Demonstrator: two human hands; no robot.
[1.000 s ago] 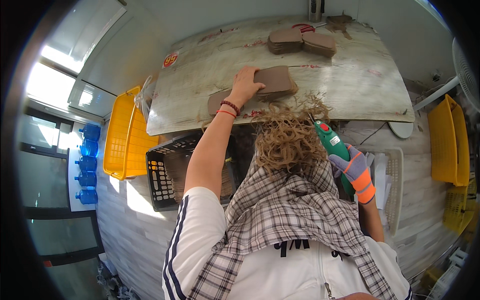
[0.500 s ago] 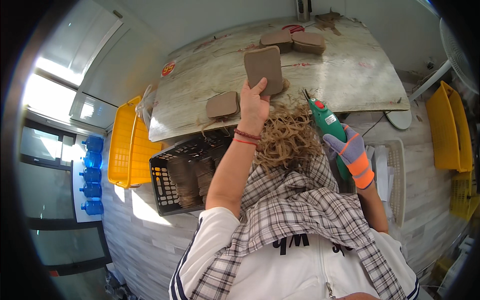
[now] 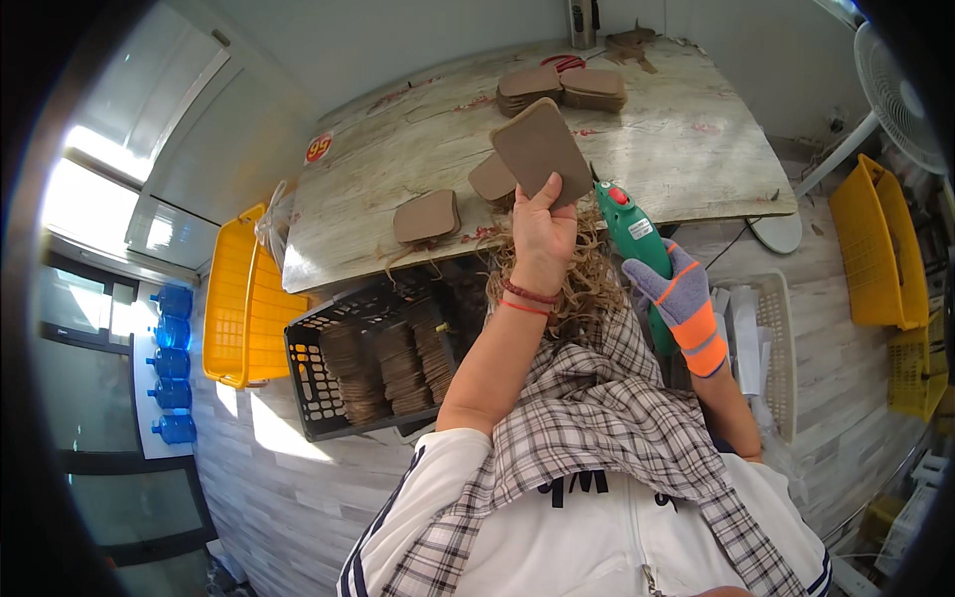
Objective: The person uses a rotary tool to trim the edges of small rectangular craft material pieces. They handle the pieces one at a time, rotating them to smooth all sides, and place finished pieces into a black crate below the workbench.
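Since the earlier frame, the brown pad (image 3: 542,149) has been carried to the right, toward the green cutter (image 3: 637,234), and has been turned so that it is tilted; more of the low stack (image 3: 492,177) is now uncovered at its left. The pad is held above the table (image 3: 388,149) near its front edge. Its lower corner is clamped in the bare left hand (image 3: 545,234), with the thumb laid across the upper face. The cutter is gripped in the gloved right hand (image 3: 671,284), and the two hands are kept apart. The cutter's tip is pointed just beside the pad's right edge; whether they touch cannot be told. Below the pad, curled shavings (image 3: 577,289) are heaped at the table's edge and over the plaid apron (image 3: 587,398), partly hidden by the left forearm. Another stack (image 3: 428,215) is set near the front edge, farther left, and two more stacks (image 3: 562,90) are placed side by side at the back. Rows of brown pieces (image 3: 403,368) are packed in the black crate (image 3: 303,383) under the table's front left.
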